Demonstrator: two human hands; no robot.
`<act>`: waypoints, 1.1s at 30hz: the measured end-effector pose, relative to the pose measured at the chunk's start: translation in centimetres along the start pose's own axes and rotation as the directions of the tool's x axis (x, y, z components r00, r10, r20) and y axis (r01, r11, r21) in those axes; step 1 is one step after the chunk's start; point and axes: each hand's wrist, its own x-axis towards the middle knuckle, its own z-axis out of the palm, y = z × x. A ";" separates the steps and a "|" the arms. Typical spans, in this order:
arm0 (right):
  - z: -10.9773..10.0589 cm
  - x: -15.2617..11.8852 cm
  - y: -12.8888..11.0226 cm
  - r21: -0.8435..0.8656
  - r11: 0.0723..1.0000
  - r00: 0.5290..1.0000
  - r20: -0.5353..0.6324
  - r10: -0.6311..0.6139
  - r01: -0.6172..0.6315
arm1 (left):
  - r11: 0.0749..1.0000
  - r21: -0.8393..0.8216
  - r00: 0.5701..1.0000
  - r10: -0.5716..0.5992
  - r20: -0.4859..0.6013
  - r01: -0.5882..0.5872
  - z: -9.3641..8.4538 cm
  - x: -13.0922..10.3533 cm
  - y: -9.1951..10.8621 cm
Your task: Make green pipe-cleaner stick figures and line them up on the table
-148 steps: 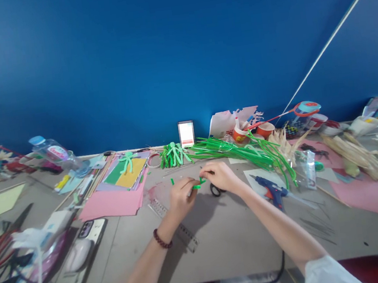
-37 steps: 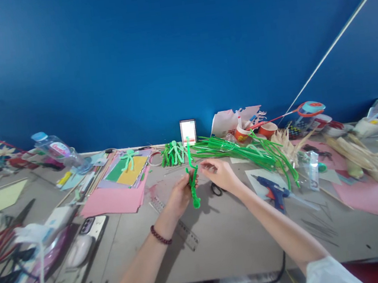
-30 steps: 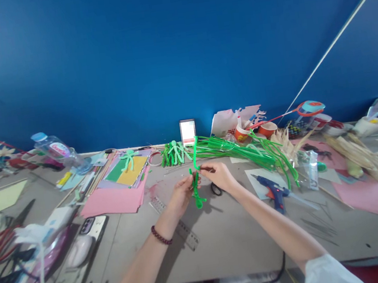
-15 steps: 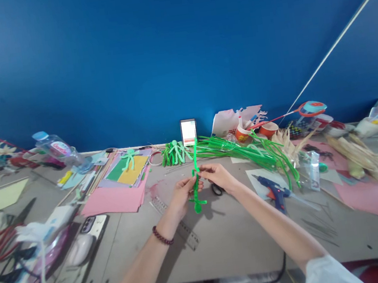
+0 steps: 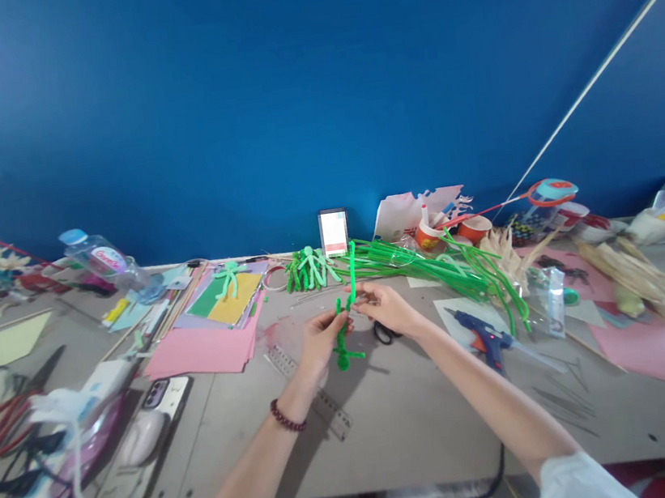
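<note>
My left hand (image 5: pixel 321 339) is closed on a small green pipe-cleaner figure (image 5: pixel 343 360), its round end hanging down toward me and its short side arms sticking out. In my right hand (image 5: pixel 384 307) a green pipe cleaner (image 5: pixel 352 272) is pinched, its free length pointing up and away. The fingertips of both hands are close together at the figure's upper end, where the strands meet; the exact join is partly hidden by fingers. Black-handled scissors (image 5: pixel 383 332) lie under my right hand. A clear ruler (image 5: pixel 329 409) lies beneath my left forearm.
Finished-looking green figures (image 5: pixel 310 268) stand at the back, beside a bundle of green pipe cleaners (image 5: pixel 420 262). A blue glue gun (image 5: pixel 484 335) lies on the right. Pink paper (image 5: pixel 199 352), a phone (image 5: pixel 169 401) and a plastic bottle (image 5: pixel 104 258) occupy the left.
The pipe cleaner in my right hand has swung slightly right, away from the figure's upper end. The figure has shifted a little left and up in my left hand.
</note>
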 end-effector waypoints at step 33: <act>-0.5 -0.2 -0.8 0.056 0.998 0.994 0.100 -0.040 0.034 | 0.966 0.162 0.979 0.198 0.051 -0.203 -0.3 -0.1 0.5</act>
